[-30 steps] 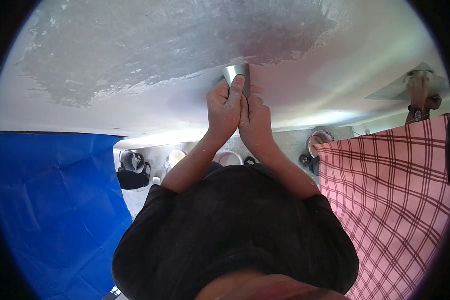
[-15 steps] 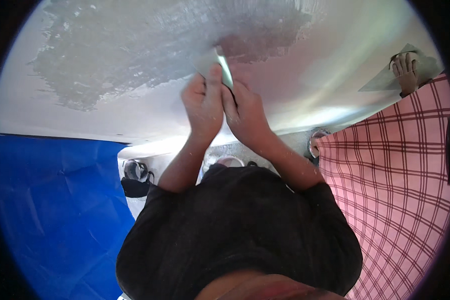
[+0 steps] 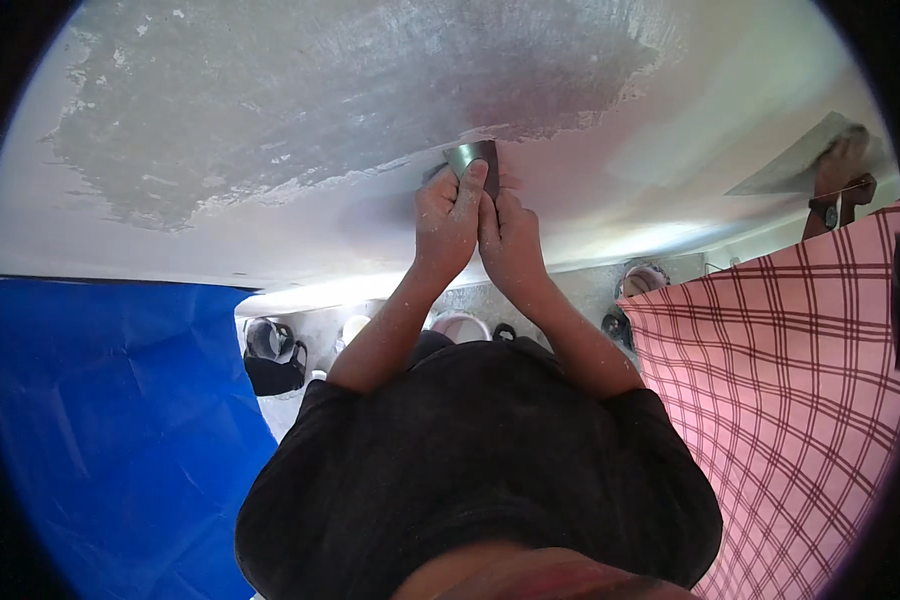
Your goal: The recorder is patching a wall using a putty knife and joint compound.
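Lower and farther right than half a second ago, a metal putty knife (image 3: 487,155) meets the white wall (image 3: 610,180) at the lower edge of a ragged grey patch (image 3: 320,100). Left-hand (image 3: 445,225) fingers pinch it, thumb on the blade; the right hand (image 3: 510,240) closes against its side, fingers partly hidden. Beyond, at right, a co-worker's blurred hand (image 3: 843,160) holds a broad trowel (image 3: 785,167).

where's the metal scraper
The metal scraper is upper-centre in the head view, held by the left hand and right hand, just below the grey patch.
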The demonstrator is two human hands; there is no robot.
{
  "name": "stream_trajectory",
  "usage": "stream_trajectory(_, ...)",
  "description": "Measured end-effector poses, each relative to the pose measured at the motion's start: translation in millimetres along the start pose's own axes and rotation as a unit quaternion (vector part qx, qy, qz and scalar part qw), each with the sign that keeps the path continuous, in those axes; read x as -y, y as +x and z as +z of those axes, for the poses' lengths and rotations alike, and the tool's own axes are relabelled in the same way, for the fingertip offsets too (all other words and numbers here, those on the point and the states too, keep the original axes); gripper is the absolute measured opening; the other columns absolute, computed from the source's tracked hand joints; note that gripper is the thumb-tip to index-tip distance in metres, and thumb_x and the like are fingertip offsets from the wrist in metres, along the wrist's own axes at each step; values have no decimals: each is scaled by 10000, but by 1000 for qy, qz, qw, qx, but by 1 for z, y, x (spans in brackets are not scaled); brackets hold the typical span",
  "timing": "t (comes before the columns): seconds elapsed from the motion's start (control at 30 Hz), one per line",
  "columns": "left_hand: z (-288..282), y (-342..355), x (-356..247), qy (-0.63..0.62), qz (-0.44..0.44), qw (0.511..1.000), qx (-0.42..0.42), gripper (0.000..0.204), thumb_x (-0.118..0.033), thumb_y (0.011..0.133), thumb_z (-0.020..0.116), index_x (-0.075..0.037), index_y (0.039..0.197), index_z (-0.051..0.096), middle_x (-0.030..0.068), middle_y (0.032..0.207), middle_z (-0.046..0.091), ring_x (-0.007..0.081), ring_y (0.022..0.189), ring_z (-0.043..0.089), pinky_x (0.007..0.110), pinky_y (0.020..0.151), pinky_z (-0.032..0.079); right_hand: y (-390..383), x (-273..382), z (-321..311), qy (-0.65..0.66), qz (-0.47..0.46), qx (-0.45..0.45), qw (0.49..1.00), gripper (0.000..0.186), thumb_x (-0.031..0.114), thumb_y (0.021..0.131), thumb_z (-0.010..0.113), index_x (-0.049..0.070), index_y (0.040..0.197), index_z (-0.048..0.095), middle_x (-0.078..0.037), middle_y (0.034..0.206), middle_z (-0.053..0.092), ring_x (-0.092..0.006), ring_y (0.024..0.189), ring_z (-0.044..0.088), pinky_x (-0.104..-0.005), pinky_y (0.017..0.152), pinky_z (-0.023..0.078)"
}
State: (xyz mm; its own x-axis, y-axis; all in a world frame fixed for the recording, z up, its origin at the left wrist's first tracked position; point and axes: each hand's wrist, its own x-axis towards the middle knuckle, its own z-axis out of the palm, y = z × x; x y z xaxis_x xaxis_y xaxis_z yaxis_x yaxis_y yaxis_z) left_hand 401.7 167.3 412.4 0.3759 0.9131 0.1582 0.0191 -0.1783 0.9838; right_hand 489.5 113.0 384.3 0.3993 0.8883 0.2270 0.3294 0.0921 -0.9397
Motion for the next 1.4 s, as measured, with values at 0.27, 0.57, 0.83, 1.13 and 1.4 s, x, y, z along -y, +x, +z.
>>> stream_trajectory(0.27,-22,10,-58,-150,92,977,-121,327,-268,1010,575,-6,828,645,15,725,646,54,647,552,215,566,430,40,62,1,-13,-269,-3,963,197,142,968,563,-13,1071,628,-210,793,631,-348,638,618,-368,602,481)
stream_trajectory(0.57,-111,-51,2,-165,34,986,-3,177,-141,943,667,31,983,690,49,838,707,93,757,630,246,680,516,-47,33,35,18,33,241,970,291,243,1001,535,-37,1056,590,-224,780,630,-308,662,614,-406,648,470)
stream_trajectory(0.83,-194,-118,27,-74,-123,989,28,208,-131,926,675,28,1054,713,75,899,719,124,821,654,275,757,538,-63,27,67,-41,36,437,898,293,291,1011,542,16,963,630,-6,609,507,-92,538,453,-287,521,381)
stream_trajectory(1.13,-231,-124,25,-77,-80,988,111,178,-148,984,590,-12,970,704,38,855,702,82,799,627,244,701,509,-92,48,114,215,265,490,802,331,361,1034,476,47,1118,538,-16,643,530,-83,443,444,-217,422,354)
stream_trajectory(1.4,-255,-149,90,-112,-93,975,168,166,-83,970,569,-64,1060,707,52,1041,710,147,945,643,303,809,515,-143,20,159,342,341,392,783,510,465,1008,482,59,1313,430,-48,688,525,-107,442,471,-225,382,361)
